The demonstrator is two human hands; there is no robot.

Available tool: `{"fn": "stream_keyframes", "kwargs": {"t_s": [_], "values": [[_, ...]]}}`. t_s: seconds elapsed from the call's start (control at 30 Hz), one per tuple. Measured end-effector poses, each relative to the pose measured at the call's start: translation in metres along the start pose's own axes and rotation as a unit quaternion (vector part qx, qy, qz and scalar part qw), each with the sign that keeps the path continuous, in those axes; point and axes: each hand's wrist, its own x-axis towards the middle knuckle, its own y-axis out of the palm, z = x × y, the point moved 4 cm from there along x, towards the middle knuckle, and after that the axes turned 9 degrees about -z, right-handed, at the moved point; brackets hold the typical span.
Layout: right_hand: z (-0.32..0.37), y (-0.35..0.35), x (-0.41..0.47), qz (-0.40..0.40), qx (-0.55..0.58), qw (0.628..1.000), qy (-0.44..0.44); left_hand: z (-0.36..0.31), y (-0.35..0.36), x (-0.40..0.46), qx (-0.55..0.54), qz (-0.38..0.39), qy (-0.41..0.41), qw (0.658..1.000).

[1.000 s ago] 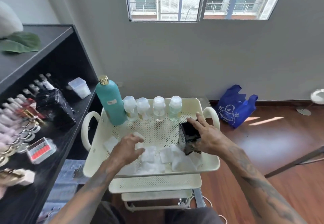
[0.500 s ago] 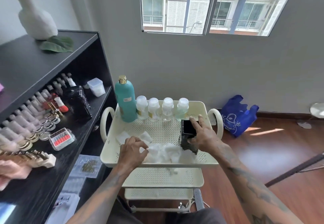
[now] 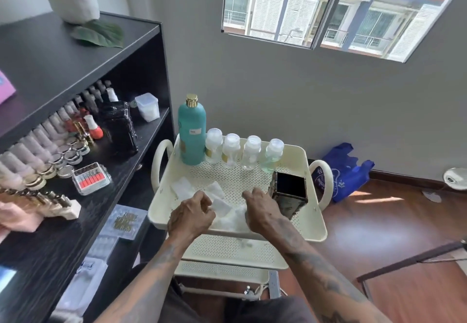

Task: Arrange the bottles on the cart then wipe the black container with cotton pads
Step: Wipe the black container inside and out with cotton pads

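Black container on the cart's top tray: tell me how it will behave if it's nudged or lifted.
The black container stands tilted on the cart tray, so a nudge would probably tip it. Its walls look glossy, so it may slip in the fingers. It is open-topped and looks empty, so it is likely light; its straight sides suggest it is stiff.

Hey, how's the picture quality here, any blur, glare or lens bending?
Head view: wide-angle bending curves the window frame and black shelf; daylight from the window, with a sunlit patch on the wood floor; left edge smeared and soft; hands and cart tray are fairly sharp.
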Motion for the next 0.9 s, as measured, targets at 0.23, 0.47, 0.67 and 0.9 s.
{"fn": "stream_keyframes", "kwargs": {"t_s": [0.23,0.47,0.67,0.9], "values": [[-0.024,-0.010,-0.003,-0.019,0.050,0.996,-0.066,-0.003,0.003,0.007,0.053,0.049,-0.001,0.997],[-0.056,0.007,-0.016,0.086,-0.041,0.978,-0.184,0.001,0.008,0.005,0.064,0.031,-0.015,0.997],[-0.065,0.003,-0.016,-0.042,0.017,0.973,-0.226,-0.002,0.008,0.003,0.071,0.021,-0.006,0.997],[-0.055,-0.009,-0.035,-0.158,0.269,0.947,-0.071,-0.001,0.006,0.002,0.068,0.023,-0.003,0.997]]}}
